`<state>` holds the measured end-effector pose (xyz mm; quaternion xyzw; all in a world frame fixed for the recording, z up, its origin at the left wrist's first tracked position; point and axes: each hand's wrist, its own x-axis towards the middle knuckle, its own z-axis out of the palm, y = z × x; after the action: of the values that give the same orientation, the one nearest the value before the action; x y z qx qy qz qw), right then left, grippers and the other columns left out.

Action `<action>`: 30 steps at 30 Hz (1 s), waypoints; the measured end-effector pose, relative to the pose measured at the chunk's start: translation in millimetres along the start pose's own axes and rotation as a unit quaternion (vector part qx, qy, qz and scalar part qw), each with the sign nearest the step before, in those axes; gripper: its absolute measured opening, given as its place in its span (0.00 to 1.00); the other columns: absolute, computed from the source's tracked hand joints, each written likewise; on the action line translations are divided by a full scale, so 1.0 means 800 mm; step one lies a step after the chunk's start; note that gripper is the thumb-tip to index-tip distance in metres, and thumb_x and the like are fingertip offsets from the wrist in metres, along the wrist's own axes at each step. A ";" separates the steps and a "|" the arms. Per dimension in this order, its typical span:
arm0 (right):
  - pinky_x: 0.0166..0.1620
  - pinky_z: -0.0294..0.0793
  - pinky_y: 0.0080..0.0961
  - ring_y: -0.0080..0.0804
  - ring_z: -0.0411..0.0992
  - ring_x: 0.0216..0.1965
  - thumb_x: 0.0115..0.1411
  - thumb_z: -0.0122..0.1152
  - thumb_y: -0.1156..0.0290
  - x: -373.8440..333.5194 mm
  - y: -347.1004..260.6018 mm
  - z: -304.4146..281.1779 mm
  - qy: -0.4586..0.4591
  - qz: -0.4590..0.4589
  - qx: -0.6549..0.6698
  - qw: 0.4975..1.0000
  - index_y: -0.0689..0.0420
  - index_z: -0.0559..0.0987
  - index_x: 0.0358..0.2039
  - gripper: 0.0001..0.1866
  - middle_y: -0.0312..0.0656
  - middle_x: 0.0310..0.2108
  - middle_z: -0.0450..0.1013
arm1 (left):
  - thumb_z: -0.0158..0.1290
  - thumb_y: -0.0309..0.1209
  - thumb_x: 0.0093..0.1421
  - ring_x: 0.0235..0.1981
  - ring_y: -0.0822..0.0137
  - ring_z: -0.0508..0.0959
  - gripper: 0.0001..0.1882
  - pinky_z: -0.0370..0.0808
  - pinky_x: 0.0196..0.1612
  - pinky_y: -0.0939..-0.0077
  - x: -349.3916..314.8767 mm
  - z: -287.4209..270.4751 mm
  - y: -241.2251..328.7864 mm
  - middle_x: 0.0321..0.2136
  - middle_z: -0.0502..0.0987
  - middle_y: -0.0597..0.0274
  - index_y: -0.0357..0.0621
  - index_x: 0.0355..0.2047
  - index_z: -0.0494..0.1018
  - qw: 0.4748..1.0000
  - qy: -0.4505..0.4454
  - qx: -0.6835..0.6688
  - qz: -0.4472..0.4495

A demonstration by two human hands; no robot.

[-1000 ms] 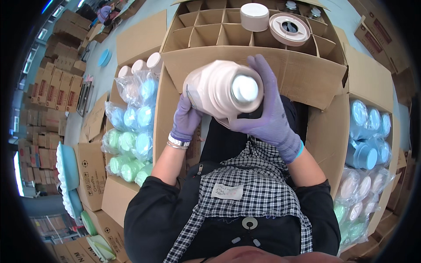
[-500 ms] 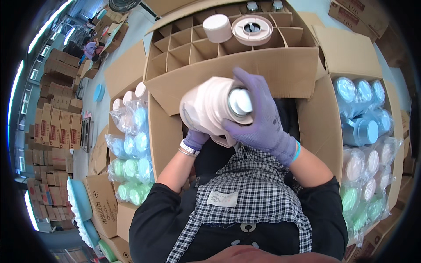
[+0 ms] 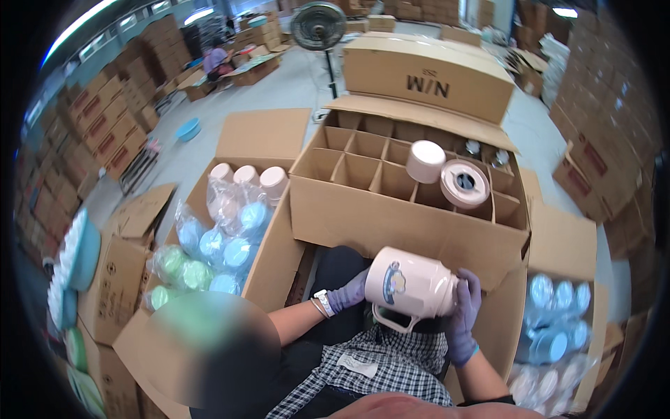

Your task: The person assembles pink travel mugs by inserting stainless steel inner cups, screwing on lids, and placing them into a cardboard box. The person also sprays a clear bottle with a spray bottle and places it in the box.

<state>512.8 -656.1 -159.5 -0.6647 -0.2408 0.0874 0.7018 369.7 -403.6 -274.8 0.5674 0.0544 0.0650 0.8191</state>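
A pink thermos jug (image 3: 412,283) with a side handle and a small coloured picture lies on its side in front of my body, above my lap. My left hand (image 3: 349,292), in a purple glove, grips the base end. Around the neck end is my gloved right hand (image 3: 466,314), its fingers curled against the opening, which faces right and is mostly hidden. Beyond the jug, a pink cup (image 3: 426,160) and a round pink collar (image 3: 465,183) with a dark central hole rest on top of the divided carton (image 3: 405,216).
Bagged pink, blue and green lids or cups fill an open carton (image 3: 272,262) at left. Another carton (image 3: 593,349) at right holds similar bagged pieces. Silvery liner tops (image 3: 500,158) show in the divided carton. Behind stand a closed box (image 3: 426,80) and a fan (image 3: 318,26).
The jug has turned from its opening facing me to lying sideways, opening to the right. My right hand has moved round to its neck end. My view has lifted, showing more of the room.
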 end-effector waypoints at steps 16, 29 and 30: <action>0.56 0.76 0.41 0.49 0.77 0.48 0.49 0.71 0.70 -0.036 -0.080 0.075 -0.086 -0.187 -0.162 0.965 0.63 0.80 0.44 0.21 0.55 0.47 0.77 | 0.68 0.41 0.56 0.56 0.57 0.79 0.37 0.77 0.62 0.61 -0.059 -0.027 -0.011 0.57 0.78 0.53 0.39 0.63 0.72 0.992 -0.069 -0.093 -0.046; 0.52 0.82 0.42 0.52 0.81 0.47 0.50 0.77 0.65 0.088 -0.137 0.131 -0.297 -0.358 -0.165 0.870 0.60 0.82 0.51 0.27 0.51 0.46 0.80 | 0.77 0.48 0.41 0.52 0.47 0.80 0.45 0.77 0.58 0.56 -0.007 0.097 0.268 0.51 0.79 0.49 0.40 0.57 0.74 0.855 -0.089 0.419 0.293; 0.53 0.82 0.40 0.50 0.81 0.49 0.51 0.78 0.65 0.086 -0.149 0.134 -0.277 -0.252 -0.149 0.915 0.61 0.80 0.56 0.32 0.52 0.49 0.79 | 0.78 0.49 0.40 0.52 0.46 0.80 0.46 0.77 0.58 0.56 0.005 0.101 0.265 0.51 0.79 0.49 0.40 0.57 0.75 0.837 -0.042 0.448 0.312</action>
<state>500.2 -542.1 -28.2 -0.6275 -0.5956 0.0513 0.4988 377.1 -403.6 -48.1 0.8615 -0.1365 0.2614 0.4135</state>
